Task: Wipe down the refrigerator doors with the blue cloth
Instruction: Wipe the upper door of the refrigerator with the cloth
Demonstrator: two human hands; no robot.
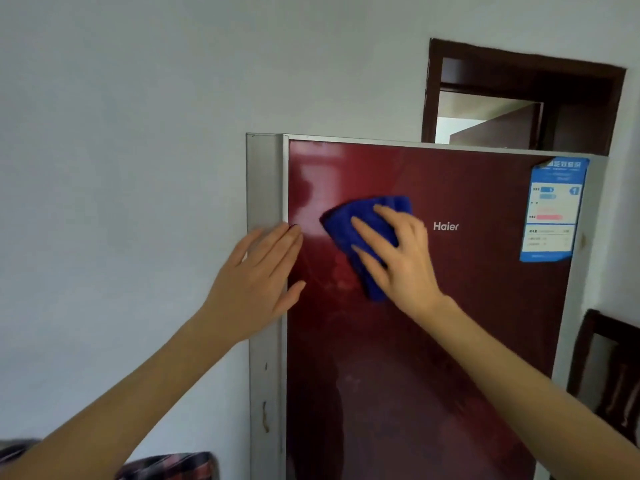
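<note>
The blue cloth (349,225) is pressed flat against the upper left of the refrigerator door (450,323) by the right hand (398,258), whose fingers are spread straight across it. Most of the door lies rightward and below the cloth. The left hand (256,282) is laid flat, fingers straight, on the door's left edge.

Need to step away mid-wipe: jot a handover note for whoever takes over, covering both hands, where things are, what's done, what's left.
Left hand: open, flat against the fridge's grey side trim.
Right hand: open, pressing the blue cloth on the red door, left of the Haier logo.
Done: wiping underway at the door's upper left; smears show there.
Left: the rest of this door, around the blue label; any lower door is out of view.
</note>
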